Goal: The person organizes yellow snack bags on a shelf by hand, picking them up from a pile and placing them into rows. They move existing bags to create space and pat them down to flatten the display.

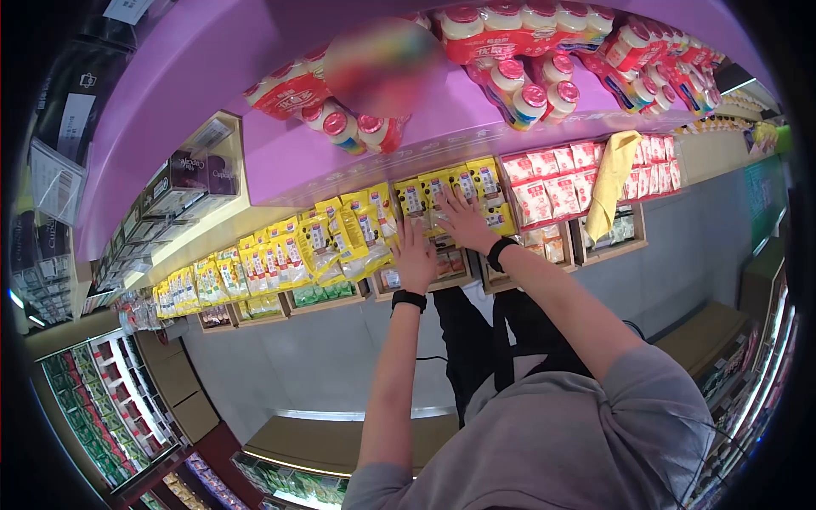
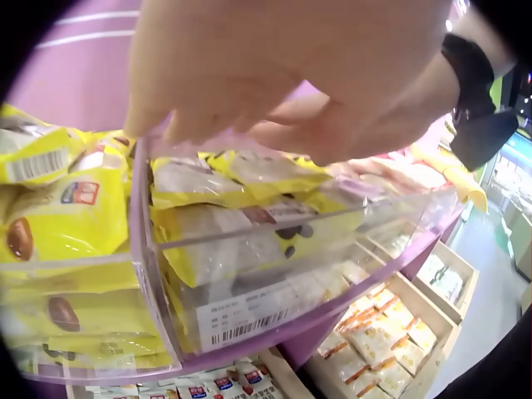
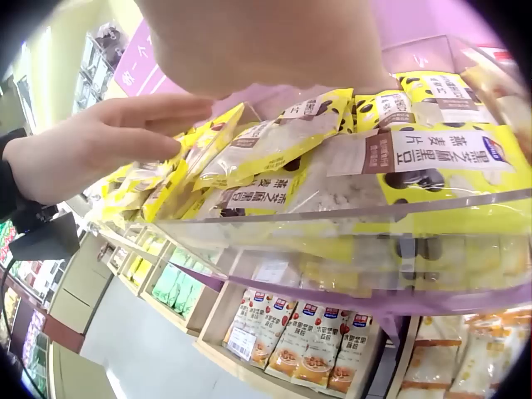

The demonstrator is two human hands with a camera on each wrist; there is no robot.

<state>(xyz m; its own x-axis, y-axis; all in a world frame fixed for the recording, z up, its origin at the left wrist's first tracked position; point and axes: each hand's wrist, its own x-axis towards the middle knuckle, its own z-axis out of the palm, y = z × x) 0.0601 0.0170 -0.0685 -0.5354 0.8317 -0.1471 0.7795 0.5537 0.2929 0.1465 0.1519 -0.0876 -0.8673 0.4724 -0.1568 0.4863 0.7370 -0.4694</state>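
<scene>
My left hand lies with extended fingers over the divider between two clear bins of yellow snack packets; in the right wrist view that left hand shows straight fingers beside tilted packets. My right hand spreads its fingers over the bin of black-dotted yellow packets. In the left wrist view, my left hand covers the top, above the clear bin wall with a barcode label. Neither hand visibly grips a packet; contact at the fingertips is partly hidden.
A yellow cloth drapes over the bin of red-and-white packets on the right. Bottle packs stand on the purple shelf above. Wooden trays hold more packets below. Dark boxes line the left.
</scene>
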